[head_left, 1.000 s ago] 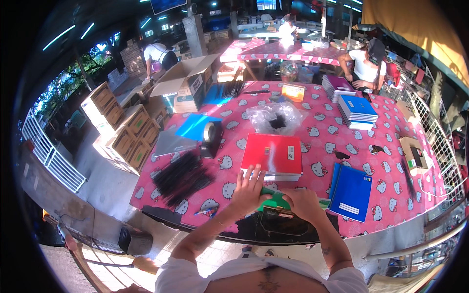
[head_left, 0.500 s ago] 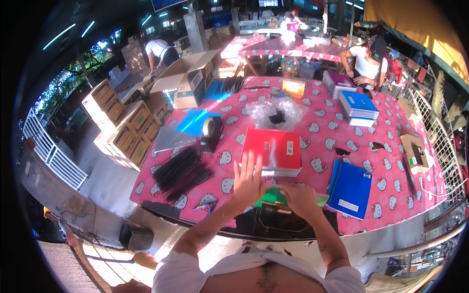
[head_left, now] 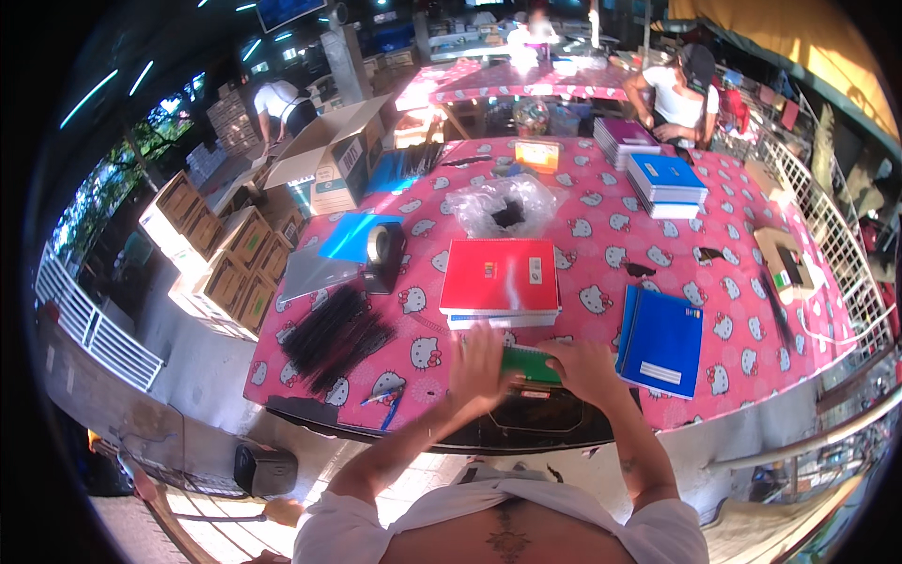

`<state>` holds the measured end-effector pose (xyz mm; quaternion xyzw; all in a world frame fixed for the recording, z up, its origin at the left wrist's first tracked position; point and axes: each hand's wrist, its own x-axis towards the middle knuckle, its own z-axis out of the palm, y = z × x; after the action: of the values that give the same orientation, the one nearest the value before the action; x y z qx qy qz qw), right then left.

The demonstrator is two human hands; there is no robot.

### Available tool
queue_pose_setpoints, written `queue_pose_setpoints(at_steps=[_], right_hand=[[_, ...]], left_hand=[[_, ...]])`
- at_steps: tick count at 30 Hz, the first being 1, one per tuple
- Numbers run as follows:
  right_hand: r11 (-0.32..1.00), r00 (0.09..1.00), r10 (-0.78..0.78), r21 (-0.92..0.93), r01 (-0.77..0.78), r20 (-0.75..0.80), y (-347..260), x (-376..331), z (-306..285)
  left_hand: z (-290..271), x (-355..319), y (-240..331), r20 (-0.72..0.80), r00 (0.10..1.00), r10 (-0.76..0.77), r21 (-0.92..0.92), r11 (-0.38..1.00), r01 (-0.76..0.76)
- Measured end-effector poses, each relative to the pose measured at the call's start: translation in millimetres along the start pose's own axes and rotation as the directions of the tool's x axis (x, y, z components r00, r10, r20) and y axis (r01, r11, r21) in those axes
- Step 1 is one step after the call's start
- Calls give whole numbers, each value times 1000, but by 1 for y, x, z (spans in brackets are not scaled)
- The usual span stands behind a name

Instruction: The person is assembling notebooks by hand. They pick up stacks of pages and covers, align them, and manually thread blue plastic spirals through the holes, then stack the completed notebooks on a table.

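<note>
A green notebook (head_left: 528, 364), seen nearly edge-on, stands at the table's near edge between my two hands. My left hand (head_left: 477, 368) is at its left end, thumb across the near side and fingers beyond, slightly blurred. At the right end, my right hand (head_left: 581, 367) grips it with bent fingers. Just below the notebook is a black device (head_left: 536, 418) with a metal strip along its top. Directly beyond my hands lies a stack of notebooks with a red cover (head_left: 500, 274) on top. Blue notebooks (head_left: 663, 340) lie to the right of my right hand.
A bundle of black strips (head_left: 336, 338), a tape roll in a black holder (head_left: 383, 256) and pens (head_left: 385, 406) lie left on the pink patterned table (head_left: 587, 211). Beyond are a plastic bag (head_left: 470, 205) and blue notebook stacks (head_left: 667, 183). A person (head_left: 678, 99) works at the far right.
My left hand, earlier raised with fingers spread, has come down to the green notebook's left end. The right hand stays at its right end. The view has shifted slightly.
</note>
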<state>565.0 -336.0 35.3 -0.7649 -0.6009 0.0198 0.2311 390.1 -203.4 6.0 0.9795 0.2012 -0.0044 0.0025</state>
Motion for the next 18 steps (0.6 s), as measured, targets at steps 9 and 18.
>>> queue_pose_setpoints(at_steps=[9,18], right_hand=[[999,997,33,-16,-32,75,-5,-2,5],[1000,999,-29,8,30,-36,-9,-6,13]], left_hand=[[0,43,-19,-587,807,71,69,997,-37],[11,27,-10,-559,822,107,51,994,-95]])
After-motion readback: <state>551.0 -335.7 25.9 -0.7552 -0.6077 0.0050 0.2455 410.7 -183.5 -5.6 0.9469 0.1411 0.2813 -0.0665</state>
